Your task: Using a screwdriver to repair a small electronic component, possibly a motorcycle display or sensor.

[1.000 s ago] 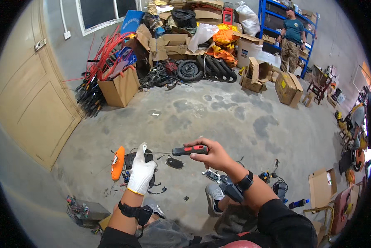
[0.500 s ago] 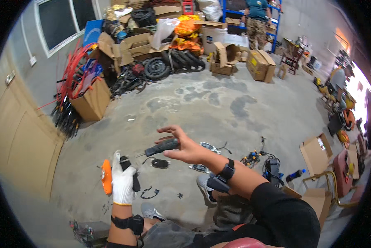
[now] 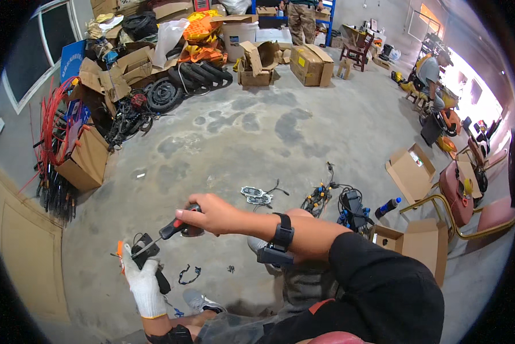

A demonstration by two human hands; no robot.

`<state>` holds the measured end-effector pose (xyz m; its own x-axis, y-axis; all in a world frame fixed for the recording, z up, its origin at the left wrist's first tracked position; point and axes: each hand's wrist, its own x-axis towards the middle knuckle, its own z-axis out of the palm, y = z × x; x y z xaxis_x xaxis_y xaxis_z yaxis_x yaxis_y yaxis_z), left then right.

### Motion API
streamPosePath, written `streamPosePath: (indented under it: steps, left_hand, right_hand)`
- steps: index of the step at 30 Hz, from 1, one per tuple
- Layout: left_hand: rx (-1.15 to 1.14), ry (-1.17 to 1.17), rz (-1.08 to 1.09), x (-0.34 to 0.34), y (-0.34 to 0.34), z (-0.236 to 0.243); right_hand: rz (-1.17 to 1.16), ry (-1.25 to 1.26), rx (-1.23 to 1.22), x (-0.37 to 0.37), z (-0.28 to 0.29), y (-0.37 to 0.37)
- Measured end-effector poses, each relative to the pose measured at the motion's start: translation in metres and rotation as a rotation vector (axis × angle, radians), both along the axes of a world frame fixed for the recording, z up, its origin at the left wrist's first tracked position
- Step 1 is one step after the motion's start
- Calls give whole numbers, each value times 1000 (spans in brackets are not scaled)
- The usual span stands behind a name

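My left hand [image 3: 143,286], in a white knitted glove, grips a black part [image 3: 148,245] low over the floor; its palm hides much of that part, whose kind I cannot make out. In my bare right hand [image 3: 216,214] is a screwdriver [image 3: 170,229] with a black and red handle. Its shaft slants down left, and the tip meets or nearly meets the black part by my gloved fingers. An orange piece [image 3: 120,252] shows just left of the glove. Beneath my right hand, a dark box-shaped part [image 3: 192,231] is partly covered. A short black cable [image 3: 189,274] lies nearby.
Two silvery modules [image 3: 256,195] lie ahead on the concrete. Farther right are tangled wiring [image 3: 320,198], a blue-capped bottle [image 3: 388,207] and open cartons [image 3: 411,175]. Boxes and tyres [image 3: 165,94] line the back. One person [image 3: 432,74] sits far right; another [image 3: 301,22] stands behind.
My right hand has brought the screwdriver down and left to the black part in my left hand. The view has swung right, so the room appears shifted left.
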<state>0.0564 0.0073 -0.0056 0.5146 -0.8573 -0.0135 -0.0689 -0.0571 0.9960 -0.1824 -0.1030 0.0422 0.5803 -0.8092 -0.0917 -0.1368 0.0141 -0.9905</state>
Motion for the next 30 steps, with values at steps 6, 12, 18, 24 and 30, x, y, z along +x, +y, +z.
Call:
streamPosePath:
  steps: [6, 12, 18, 24, 30]
  left_hand:
    - [67, 102, 100, -1, -7, 13]
    - [91, 196, 29, -3, -10, 8]
    - [162, 136, 1, -13, -5, 11]
    - [93, 119, 39, -19, 4, 16]
    - [41, 47, 49, -15, 11, 17]
  right_hand:
    - [240, -298, -204, 9, -20, -1]
    - [231, -311, -296, 3, -19, -15]
    - [156, -47, -118, -7, -2, -7]
    - [-51, 51, -201, -1, -12, -4]
    - [111, -236, -318, -5, -15, 7]
